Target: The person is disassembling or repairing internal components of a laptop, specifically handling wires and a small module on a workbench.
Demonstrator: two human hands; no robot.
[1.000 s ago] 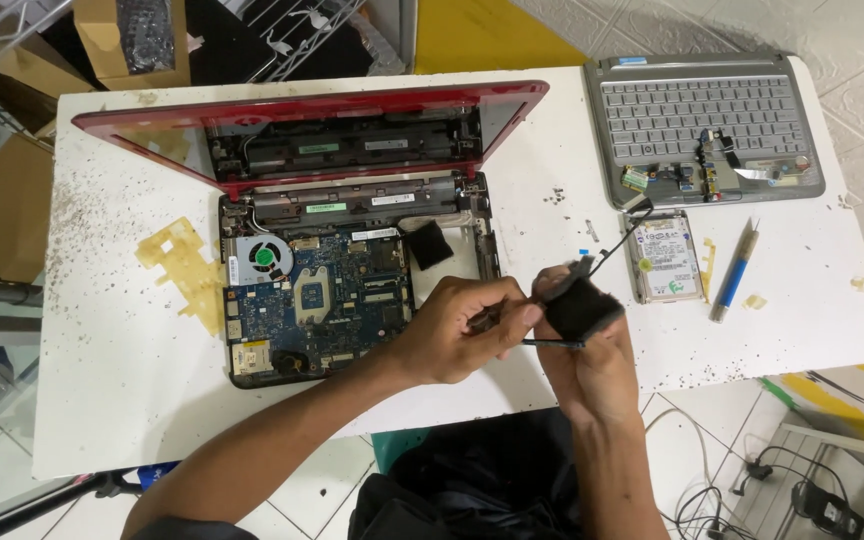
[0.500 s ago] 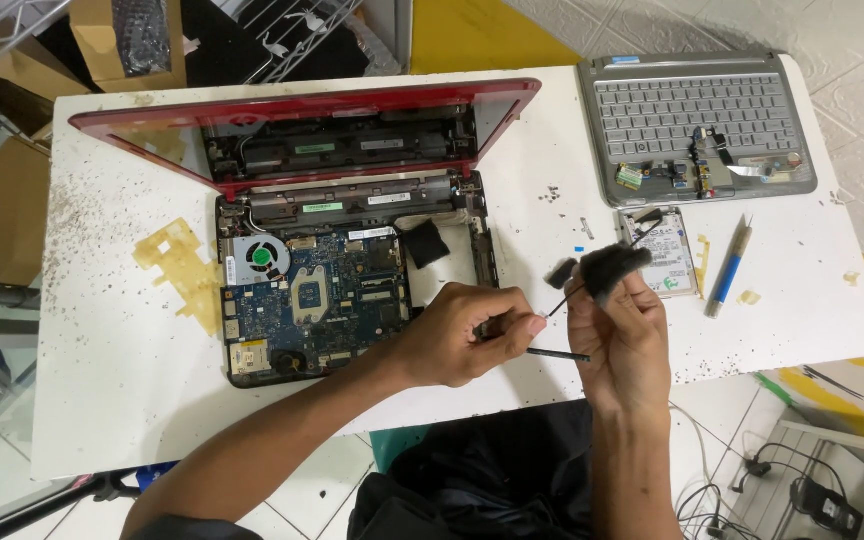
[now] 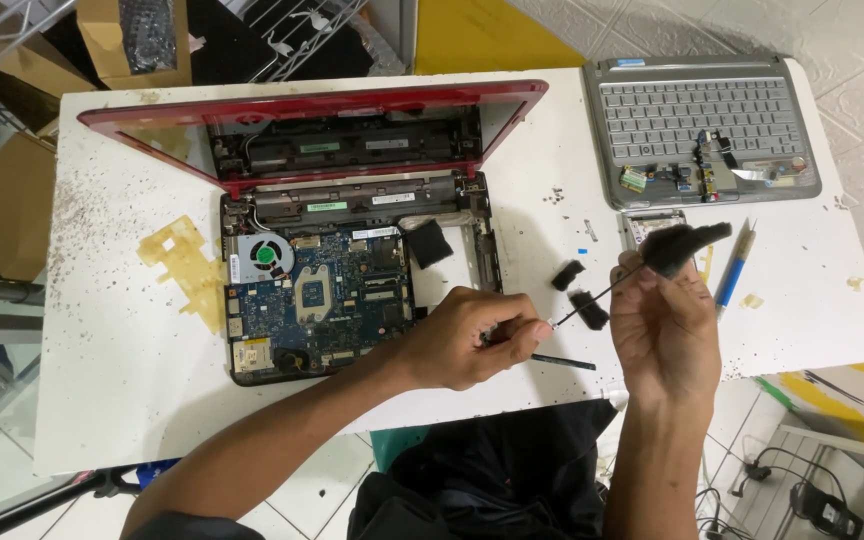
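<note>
Leftmost on the white table (image 3: pixel 102 400) I see torn yellow tape (image 3: pixel 184 262), then the opened red laptop (image 3: pixel 352 250) with its blue motherboard (image 3: pixel 327 300) and small fan (image 3: pixel 265 256) laid bare. Just right of it, my left hand (image 3: pixel 467 340) hangs low over the table edge, fingers pressed together on the white end of a thin black cable (image 3: pixel 592 298), with a slim black tool (image 3: pixel 562 362) lying below it. That cable runs up and right, taut, to a small black part (image 3: pixel 680 245) pinched in the raised fingers of my right hand (image 3: pixel 664 330). Two small black pieces (image 3: pixel 577 290) lie on the table under the cable. I judge the part light and the cable limp and fragile at its ends, so I would hold the part's body and the connector, never the bare wire. Farther right lie a blue pen-like tool (image 3: pixel 734 270) and a grey keyboard panel (image 3: pixel 702 125).
</note>
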